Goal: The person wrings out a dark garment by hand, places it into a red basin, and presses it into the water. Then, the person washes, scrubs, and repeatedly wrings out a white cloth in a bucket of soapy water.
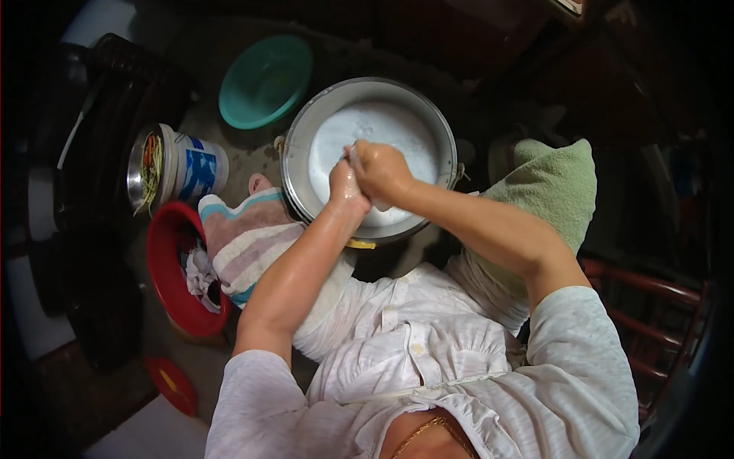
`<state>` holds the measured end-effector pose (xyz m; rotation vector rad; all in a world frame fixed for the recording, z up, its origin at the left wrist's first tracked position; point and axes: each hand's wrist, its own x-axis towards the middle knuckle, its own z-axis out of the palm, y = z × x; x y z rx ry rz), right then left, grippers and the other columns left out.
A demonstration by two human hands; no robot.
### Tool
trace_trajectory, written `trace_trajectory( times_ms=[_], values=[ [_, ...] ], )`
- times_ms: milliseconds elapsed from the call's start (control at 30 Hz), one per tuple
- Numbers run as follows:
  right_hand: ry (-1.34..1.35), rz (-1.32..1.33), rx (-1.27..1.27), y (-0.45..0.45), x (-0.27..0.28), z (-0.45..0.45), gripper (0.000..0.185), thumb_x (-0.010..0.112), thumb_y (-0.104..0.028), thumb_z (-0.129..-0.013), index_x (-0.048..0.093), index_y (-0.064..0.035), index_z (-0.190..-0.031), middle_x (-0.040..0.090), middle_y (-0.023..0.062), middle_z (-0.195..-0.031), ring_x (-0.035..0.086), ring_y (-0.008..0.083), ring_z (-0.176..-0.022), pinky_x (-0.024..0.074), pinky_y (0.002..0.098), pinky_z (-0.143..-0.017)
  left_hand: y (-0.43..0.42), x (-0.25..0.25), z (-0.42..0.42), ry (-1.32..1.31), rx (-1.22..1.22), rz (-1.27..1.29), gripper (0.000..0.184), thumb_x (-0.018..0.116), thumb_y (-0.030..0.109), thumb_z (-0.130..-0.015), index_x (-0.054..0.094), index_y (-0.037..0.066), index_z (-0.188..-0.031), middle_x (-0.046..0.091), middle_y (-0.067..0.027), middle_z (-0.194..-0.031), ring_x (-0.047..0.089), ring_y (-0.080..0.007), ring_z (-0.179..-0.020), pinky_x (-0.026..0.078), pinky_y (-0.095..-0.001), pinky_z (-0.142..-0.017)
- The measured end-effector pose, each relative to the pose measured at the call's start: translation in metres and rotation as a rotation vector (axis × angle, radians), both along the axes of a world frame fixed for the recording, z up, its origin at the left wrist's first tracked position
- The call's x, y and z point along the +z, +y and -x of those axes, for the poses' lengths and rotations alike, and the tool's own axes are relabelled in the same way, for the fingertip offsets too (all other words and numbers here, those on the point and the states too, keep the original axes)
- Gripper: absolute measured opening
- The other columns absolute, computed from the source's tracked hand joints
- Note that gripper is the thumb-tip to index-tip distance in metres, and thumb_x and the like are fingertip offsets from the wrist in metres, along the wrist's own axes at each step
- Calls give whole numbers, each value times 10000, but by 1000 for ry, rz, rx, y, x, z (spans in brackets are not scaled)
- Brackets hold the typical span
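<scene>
A large metal pot (293, 164) stands between my knees, holding cloudy white water (413, 145) with suds on top. My left hand (347, 182) and my right hand (381, 170) are pressed together above the water, near the middle of the pot. Both have their fingers closed, and the wet skin shines. A small pale bit shows between the fingers, but most of what they grip is hidden. A striped towel (248, 233) covers my left knee and a green towel (547, 195) my right.
A green basin (229, 107) lies behind the pot on the left. Nearer are a white-and-blue bucket (216, 164) under a metal bowl (134, 172) of vegetable scraps, and a red basin (164, 268) with crumpled cloth (200, 271). Wooden chair rails (642, 325) stand at right.
</scene>
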<state>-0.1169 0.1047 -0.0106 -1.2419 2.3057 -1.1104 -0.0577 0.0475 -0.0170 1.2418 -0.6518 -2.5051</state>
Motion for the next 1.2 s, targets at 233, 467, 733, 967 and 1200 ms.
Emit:
trace_trajectory(
  times_ms=[233,467,733,967,1200],
  values=[
    [-14,-52,-11,9,-10,10,160,507,-195,-748,576,-73,-824,601,153,-727,572,352,-666,450,436,-608,-4,-10,5,-31,48,5,333,433,310,-881,474,6,-1010,545,-98,-923,543,-233,-902,440,-356,-785],
    [-618,-132,-141,8,-57,56,247,492,-162,-744,560,-44,-950,600,160,-807,572,276,-744,440,337,-685,-11,-1,-1,128,-2,297,345,448,263,-898,425,-22,-1093,540,-101,-957,556,-193,-878,464,-316,-740],
    [-1244,61,243,16,-25,71,268,536,-65,-718,573,-47,-983,553,70,-900,504,162,-902,407,271,-775,-27,-1,-9,134,-113,468,245,517,181,-866,523,-14,-1015,531,-70,-958,518,-128,-884,395,-240,-796],
    [-1051,321,148,4,2,76,110,607,-163,-785,578,-74,-727,530,-23,-713,472,98,-696,391,270,-679,-38,6,-15,-16,-81,880,173,554,173,-849,586,3,-836,520,11,-777,467,-56,-708,378,-178,-666],
    [-1062,523,98,0,45,75,111,564,-171,-830,544,-66,-797,513,-29,-709,479,62,-673,394,196,-650,-24,50,-5,175,-215,608,206,534,187,-858,558,-12,-908,561,-13,-774,507,-64,-666,427,-201,-628]
  ],
)
